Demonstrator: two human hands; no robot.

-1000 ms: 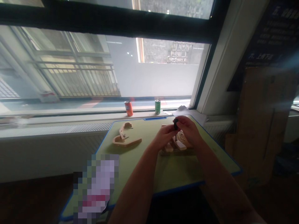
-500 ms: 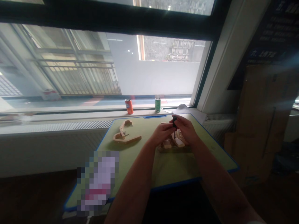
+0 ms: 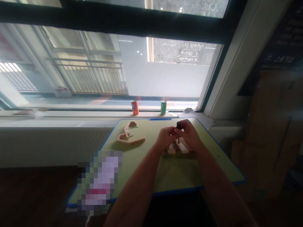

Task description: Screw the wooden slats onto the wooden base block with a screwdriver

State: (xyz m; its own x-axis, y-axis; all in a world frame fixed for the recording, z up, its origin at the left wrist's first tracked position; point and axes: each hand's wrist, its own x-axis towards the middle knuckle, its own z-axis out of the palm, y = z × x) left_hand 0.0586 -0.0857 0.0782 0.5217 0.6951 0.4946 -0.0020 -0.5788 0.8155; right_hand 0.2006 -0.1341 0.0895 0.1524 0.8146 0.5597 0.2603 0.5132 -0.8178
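Observation:
A screwdriver with a black handle stands nearly upright, its thin shaft pointing down onto a wooden slatted piece. My right hand is closed around the handle. From the other side, the fingers of my left hand are pinched at the lower handle, close against the right fingers. The slatted piece lies on the table beneath both hands, which cover its far part. Whether a screw sits under the tip is too small to tell. Left of my hands lie bent wooden parts with bolts sticking out of them.
The green tabletop has a blue edge. A blurred-out pale item covers its near left corner. On the windowsill behind stand an orange can and a green can. Grey cloth or paper lies by them; cardboard stands at the right.
The view has shifted slightly, so the scene sits further right. Both hands remain on the screwdriver; the right hand's grip has turned around the handle, showing more of its top.

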